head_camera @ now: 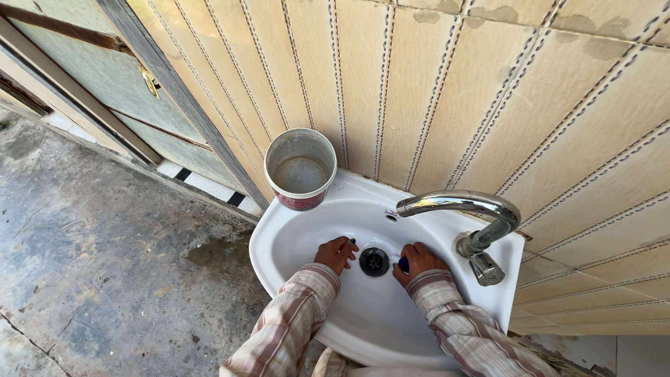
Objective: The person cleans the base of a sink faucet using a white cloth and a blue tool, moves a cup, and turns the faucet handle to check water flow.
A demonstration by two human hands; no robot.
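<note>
Both my hands are down in a white wall-mounted sink (pixel 293 230), one on each side of the round metal drain (pixel 375 261). My left hand (pixel 336 253) is closed around a small dark object just left of the drain; what that object is cannot be made out. My right hand (pixel 417 261) sits right of the drain, holding a small blue object (pixel 403 264) against the basin. Plaid sleeves cover both forearms. A curved chrome tap (pixel 460 206) arches over the basin above my right hand.
A worn plastic cup (pixel 301 169) with a dark red base stands on the sink's back-left corner. Beige tiled wall behind. A metal-framed door (pixel 105 91) is at left, and stained concrete floor (pixel 105 265) lies below it.
</note>
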